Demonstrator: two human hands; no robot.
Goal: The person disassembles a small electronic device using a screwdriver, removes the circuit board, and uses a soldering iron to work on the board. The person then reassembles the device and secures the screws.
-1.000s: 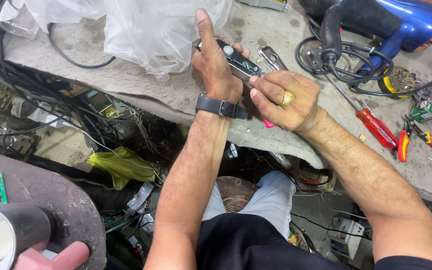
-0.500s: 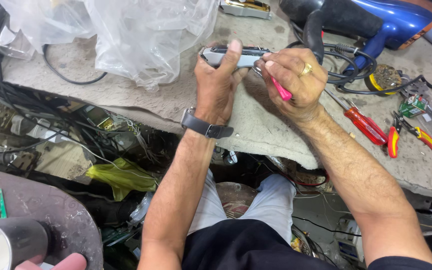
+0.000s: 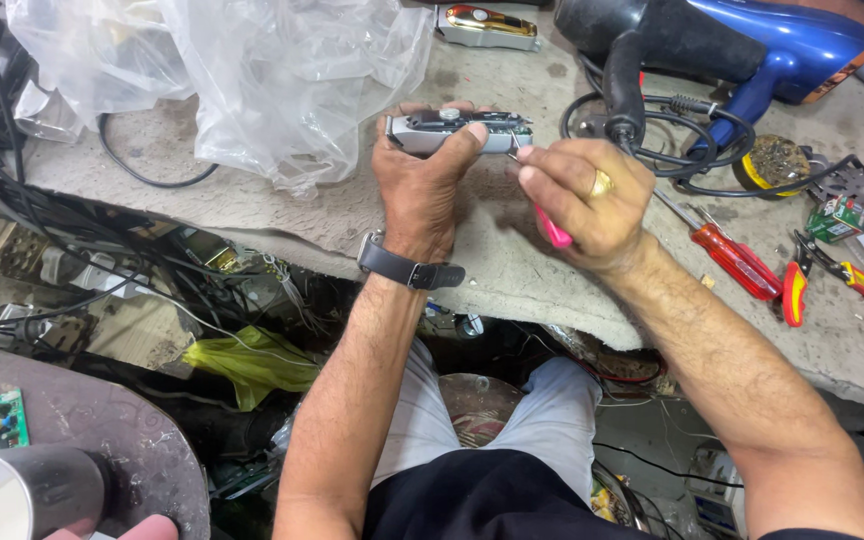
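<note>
2 hands: left hand (image 3: 422, 180) clamped around opened hair clipper (image 3: 457, 130); right hand (image 3: 582, 200) pinching pink-handled screwdriver (image 3: 554, 232) against it.

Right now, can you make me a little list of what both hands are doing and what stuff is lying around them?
left hand: grips an opened hair clipper, thumb on top
right hand: holds a pink-handled tool, tip at the clipper's right end
wrist: black watch on the left arm
surface: worn grey workbench
right of the hands: red-handled screwdriver, red-and-yellow pliers
behind: blue hair dryer, clear plastic bag
</note>
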